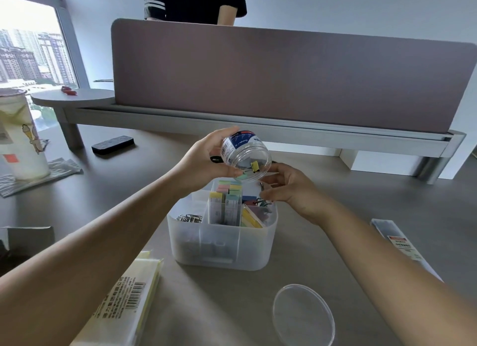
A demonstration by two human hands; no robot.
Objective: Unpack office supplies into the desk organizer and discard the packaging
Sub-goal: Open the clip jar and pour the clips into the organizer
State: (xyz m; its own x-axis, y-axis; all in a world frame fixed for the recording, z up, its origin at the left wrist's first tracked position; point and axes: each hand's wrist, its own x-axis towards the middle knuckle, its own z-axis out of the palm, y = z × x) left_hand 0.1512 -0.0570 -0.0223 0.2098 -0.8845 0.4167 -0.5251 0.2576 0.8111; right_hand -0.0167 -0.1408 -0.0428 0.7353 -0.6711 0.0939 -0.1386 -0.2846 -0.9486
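Here the left hand (204,156) grips a clear plastic jar (245,157) tilted above the translucent desk organizer (222,245); a yellow binder clip (254,164) sits near its mouth. The right hand (289,190), fingers loosely curled, hides the organizer's far right corner. The jar's lid (303,314) lies near the desk's front edge.

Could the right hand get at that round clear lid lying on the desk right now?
Probably yes. The lid lies flat in the open near the right forearm, with nothing on or around it. The right hand hovers by the organizer, apparently holding nothing, so it could draw back to it.
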